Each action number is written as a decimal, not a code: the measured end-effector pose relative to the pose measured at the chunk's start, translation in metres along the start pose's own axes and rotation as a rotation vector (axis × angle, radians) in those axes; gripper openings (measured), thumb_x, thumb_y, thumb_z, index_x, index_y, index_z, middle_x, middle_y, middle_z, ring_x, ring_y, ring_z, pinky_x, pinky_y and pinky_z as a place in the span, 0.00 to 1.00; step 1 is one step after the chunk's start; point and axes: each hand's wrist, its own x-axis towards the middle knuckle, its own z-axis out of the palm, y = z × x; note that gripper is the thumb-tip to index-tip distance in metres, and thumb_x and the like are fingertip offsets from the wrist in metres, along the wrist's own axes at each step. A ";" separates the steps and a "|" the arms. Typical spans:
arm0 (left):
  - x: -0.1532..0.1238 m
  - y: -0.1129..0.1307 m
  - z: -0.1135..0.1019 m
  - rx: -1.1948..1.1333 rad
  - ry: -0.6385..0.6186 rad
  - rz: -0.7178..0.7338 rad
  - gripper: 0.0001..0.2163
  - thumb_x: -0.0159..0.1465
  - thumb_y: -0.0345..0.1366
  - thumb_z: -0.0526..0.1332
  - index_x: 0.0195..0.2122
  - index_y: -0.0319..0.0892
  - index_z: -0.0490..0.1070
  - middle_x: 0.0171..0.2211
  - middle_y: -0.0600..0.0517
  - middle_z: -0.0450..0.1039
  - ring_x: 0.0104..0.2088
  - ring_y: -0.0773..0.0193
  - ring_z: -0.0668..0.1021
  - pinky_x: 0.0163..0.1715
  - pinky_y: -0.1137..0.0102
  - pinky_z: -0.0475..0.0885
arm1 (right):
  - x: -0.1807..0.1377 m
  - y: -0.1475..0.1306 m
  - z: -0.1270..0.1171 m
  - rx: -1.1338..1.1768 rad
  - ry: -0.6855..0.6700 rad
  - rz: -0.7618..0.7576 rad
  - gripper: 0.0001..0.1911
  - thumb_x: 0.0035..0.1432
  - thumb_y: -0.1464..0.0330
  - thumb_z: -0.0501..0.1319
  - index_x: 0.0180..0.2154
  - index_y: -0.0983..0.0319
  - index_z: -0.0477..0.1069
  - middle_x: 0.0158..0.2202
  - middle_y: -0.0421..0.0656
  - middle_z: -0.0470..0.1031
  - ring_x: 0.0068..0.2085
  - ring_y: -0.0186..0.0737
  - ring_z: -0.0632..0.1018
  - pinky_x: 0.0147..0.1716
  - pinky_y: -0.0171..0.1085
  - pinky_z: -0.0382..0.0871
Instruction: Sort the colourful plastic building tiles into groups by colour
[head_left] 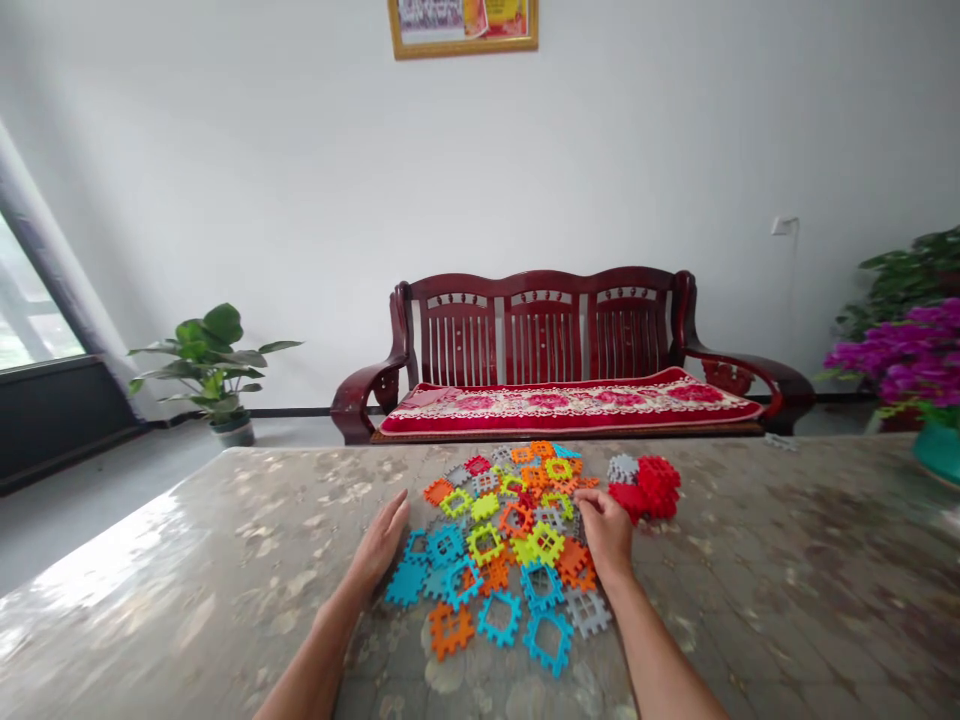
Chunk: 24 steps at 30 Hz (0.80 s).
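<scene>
A loose pile of toothed plastic building tiles in blue, orange, yellow-green, grey and red lies on the table in front of me. Many are window-like frames; others are solid squares. My left hand rests at the pile's left edge, fingers stretched out together, beside a blue tile. At the right edge, my right hand has its fingers curled and pinched close to the tiles; whatever lies between the fingertips is hidden. Just beyond it sits a joined cluster of red tiles with a grey tile at its side.
The table has a patterned, glossy cover. Behind it stands a dark red wooden bench with a red patterned cushion. A potted plant is at left; purple flowers in a teal pot are at right.
</scene>
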 end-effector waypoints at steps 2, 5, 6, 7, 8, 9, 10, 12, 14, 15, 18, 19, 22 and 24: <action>-0.011 0.000 0.000 0.046 -0.006 0.014 0.31 0.65 0.51 0.45 0.62 0.36 0.64 0.63 0.43 0.65 0.64 0.55 0.66 0.65 0.59 0.56 | 0.001 0.002 0.000 -0.007 -0.008 -0.002 0.15 0.44 0.59 0.58 0.29 0.61 0.77 0.33 0.47 0.82 0.38 0.51 0.80 0.42 0.44 0.71; -0.020 0.006 0.002 0.122 0.007 0.038 0.30 0.66 0.50 0.45 0.62 0.37 0.66 0.61 0.43 0.69 0.61 0.53 0.70 0.63 0.58 0.60 | 0.004 0.007 -0.001 0.004 -0.010 -0.017 0.15 0.45 0.59 0.58 0.30 0.61 0.77 0.33 0.47 0.82 0.39 0.51 0.80 0.42 0.44 0.71; -0.021 0.009 0.002 0.140 0.014 0.037 0.29 0.66 0.50 0.44 0.61 0.38 0.66 0.60 0.44 0.70 0.60 0.53 0.71 0.62 0.57 0.61 | 0.005 0.008 -0.001 0.012 -0.007 -0.021 0.15 0.44 0.60 0.58 0.30 0.61 0.77 0.33 0.48 0.82 0.39 0.51 0.80 0.42 0.44 0.71; -0.021 0.012 0.003 0.154 0.020 0.035 0.29 0.66 0.49 0.44 0.61 0.39 0.67 0.59 0.44 0.71 0.59 0.53 0.72 0.61 0.57 0.63 | 0.006 0.009 -0.001 0.020 -0.003 -0.024 0.15 0.44 0.60 0.59 0.30 0.61 0.77 0.33 0.48 0.82 0.39 0.51 0.80 0.42 0.44 0.71; -0.020 0.014 0.003 0.163 0.024 0.038 0.28 0.67 0.49 0.44 0.60 0.40 0.68 0.58 0.45 0.72 0.58 0.53 0.73 0.61 0.57 0.64 | 0.006 0.010 -0.001 0.026 0.002 -0.025 0.15 0.44 0.59 0.59 0.30 0.61 0.78 0.33 0.48 0.82 0.38 0.51 0.80 0.42 0.44 0.71; -0.019 0.017 0.004 0.170 0.025 0.044 0.27 0.67 0.48 0.44 0.59 0.41 0.69 0.57 0.46 0.73 0.58 0.53 0.73 0.60 0.57 0.64 | 0.007 0.011 -0.001 0.031 0.007 -0.025 0.15 0.44 0.59 0.59 0.30 0.62 0.78 0.33 0.48 0.82 0.38 0.51 0.80 0.42 0.44 0.71; -0.018 0.020 0.004 0.174 0.022 0.052 0.27 0.67 0.48 0.44 0.59 0.42 0.69 0.57 0.46 0.73 0.58 0.54 0.74 0.60 0.58 0.65 | 0.007 0.012 -0.001 0.033 0.010 -0.023 0.15 0.44 0.59 0.59 0.30 0.62 0.78 0.33 0.48 0.82 0.38 0.51 0.80 0.43 0.44 0.71; -0.015 0.025 0.005 0.178 0.009 0.062 0.26 0.68 0.48 0.44 0.59 0.43 0.70 0.57 0.47 0.73 0.57 0.54 0.74 0.60 0.58 0.65 | 0.007 0.013 -0.002 0.038 0.012 -0.020 0.15 0.43 0.59 0.60 0.29 0.62 0.78 0.32 0.48 0.82 0.38 0.51 0.80 0.43 0.45 0.71; -0.013 0.029 0.005 0.184 0.000 0.050 0.26 0.68 0.48 0.43 0.59 0.44 0.70 0.57 0.48 0.74 0.57 0.55 0.74 0.59 0.59 0.65 | 0.007 0.013 -0.002 0.042 0.009 -0.018 0.15 0.44 0.59 0.60 0.30 0.62 0.78 0.33 0.48 0.82 0.38 0.51 0.79 0.43 0.45 0.71; -0.012 0.030 0.006 0.187 0.000 0.043 0.26 0.68 0.48 0.43 0.59 0.44 0.70 0.56 0.48 0.74 0.57 0.55 0.74 0.59 0.60 0.65 | 0.007 0.013 -0.002 0.042 0.008 -0.018 0.15 0.44 0.59 0.60 0.30 0.62 0.78 0.33 0.47 0.82 0.38 0.51 0.79 0.43 0.44 0.71; -0.011 0.032 0.007 0.199 0.010 0.037 0.25 0.68 0.48 0.44 0.58 0.45 0.70 0.55 0.48 0.75 0.56 0.55 0.75 0.58 0.62 0.66 | 0.006 0.014 -0.002 0.034 0.005 -0.020 0.15 0.44 0.59 0.60 0.31 0.62 0.78 0.33 0.47 0.81 0.38 0.50 0.79 0.43 0.44 0.70; -0.011 0.033 0.007 0.203 0.012 0.040 0.25 0.68 0.48 0.44 0.58 0.45 0.71 0.55 0.48 0.75 0.55 0.56 0.76 0.57 0.62 0.66 | 0.006 0.014 -0.002 0.031 0.005 -0.019 0.15 0.45 0.59 0.60 0.31 0.62 0.78 0.33 0.47 0.81 0.39 0.51 0.79 0.44 0.44 0.70; -0.011 0.033 0.007 0.214 0.007 0.051 0.25 0.68 0.48 0.44 0.58 0.45 0.71 0.55 0.48 0.76 0.55 0.56 0.76 0.57 0.63 0.66 | 0.006 0.011 -0.002 0.029 0.003 -0.017 0.15 0.44 0.59 0.60 0.30 0.62 0.78 0.32 0.47 0.81 0.39 0.51 0.79 0.44 0.45 0.70; -0.010 0.032 0.007 0.230 -0.006 0.068 0.24 0.68 0.47 0.45 0.56 0.46 0.72 0.55 0.49 0.76 0.55 0.56 0.76 0.57 0.63 0.66 | 0.005 0.008 -0.002 0.025 0.006 -0.015 0.15 0.44 0.59 0.60 0.29 0.61 0.78 0.32 0.47 0.81 0.38 0.51 0.79 0.43 0.44 0.71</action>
